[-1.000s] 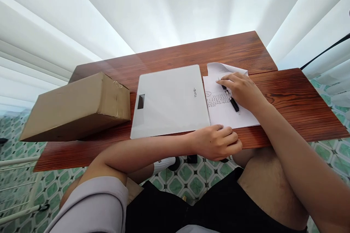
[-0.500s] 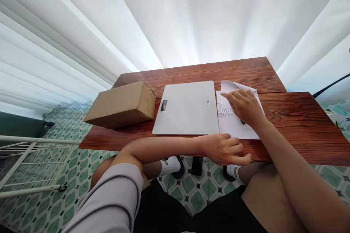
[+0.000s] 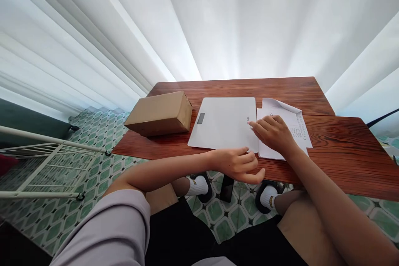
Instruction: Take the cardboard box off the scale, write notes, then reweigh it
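Note:
My right hand [image 3: 273, 133] lies on a printed white sheet of paper [image 3: 297, 126] on the wooden table [image 3: 343, 153]. Its fingers are stretched out leftward and the tips touch the right edge of a flat white scale [image 3: 224, 126]. No pen shows under or in this hand. My left hand [image 3: 241, 164] rests at the table's front edge, just below the scale's near right corner. Its fingers are loosely curled and hold nothing. My left forearm lies along the front edge.
A taped brown cardboard box [image 3: 160, 112] sits at the table's left end beside the scale. White curtains hang behind the table. A white wire rack [image 3: 46, 162] stands on the green tiled floor to the left. My knees and feet are under the table.
The view has pulled back and up. My right hand slid left toward the scale, and the black pen it held one second ago is out of sight. My left hand loosened slightly.

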Demonstrator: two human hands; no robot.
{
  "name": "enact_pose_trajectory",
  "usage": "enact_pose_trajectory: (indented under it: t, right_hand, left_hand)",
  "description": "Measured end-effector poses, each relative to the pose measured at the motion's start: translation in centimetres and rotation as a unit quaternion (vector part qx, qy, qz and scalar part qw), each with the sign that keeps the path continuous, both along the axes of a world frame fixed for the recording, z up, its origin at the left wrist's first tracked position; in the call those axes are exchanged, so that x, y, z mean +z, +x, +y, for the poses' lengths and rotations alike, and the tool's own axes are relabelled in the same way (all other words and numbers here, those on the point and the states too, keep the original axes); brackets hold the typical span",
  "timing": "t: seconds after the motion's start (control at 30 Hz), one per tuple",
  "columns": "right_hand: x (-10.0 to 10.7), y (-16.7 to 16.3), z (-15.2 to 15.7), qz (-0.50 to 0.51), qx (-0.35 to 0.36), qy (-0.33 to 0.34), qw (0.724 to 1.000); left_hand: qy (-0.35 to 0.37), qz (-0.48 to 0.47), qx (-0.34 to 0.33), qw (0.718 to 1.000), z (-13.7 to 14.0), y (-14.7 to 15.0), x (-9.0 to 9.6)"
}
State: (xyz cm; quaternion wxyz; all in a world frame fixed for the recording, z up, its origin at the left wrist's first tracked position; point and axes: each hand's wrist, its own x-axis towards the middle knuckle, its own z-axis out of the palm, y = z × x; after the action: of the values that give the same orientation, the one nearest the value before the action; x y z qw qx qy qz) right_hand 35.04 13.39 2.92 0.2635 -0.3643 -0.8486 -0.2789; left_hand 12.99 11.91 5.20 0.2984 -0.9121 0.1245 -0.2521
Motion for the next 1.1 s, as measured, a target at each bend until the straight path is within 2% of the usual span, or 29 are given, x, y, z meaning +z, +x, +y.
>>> enact_pose_trajectory:
  t: [0.17,0.47,0.67,0.83,0.97,1.1]
  right_hand:
    - [0.1,-0.6,-0.9,0.004,0.022,0.006,1.000]
    - [-0.4,-1.1,-1.7,0.007,0.026,-0.007,1.000]
    - [-1.0,-0.9,-2.1,0.013,0.039,-0.010,0.999]
    - [-1.6,-1.2,-2.3,-0.003,0.061,-0.029,0.998]
    - [-2.1,-0.6,-2.4,0.050,0.067,-0.078,0.993]
    - [-2.4,0.3,-2.2,0.087,0.054,-0.076,0.992]
  left_hand:
    - [0.003,-0.021,0.045,0.999,-0.4,-3.5,0.6]
    - [-0.006,-0.101,0.140,0.985,-0.4,-8.4,0.4]
    - [-0.051,-0.181,0.215,0.958,-0.1,-11.1,0.9]
    - [-0.095,-0.233,0.226,0.941,0.1,-12.7,1.2]
    - [-0.107,-0.248,0.255,0.928,1.2,-14.4,1.8]
    - [-0.130,-0.303,0.296,0.896,2.7,-16.7,2.4]
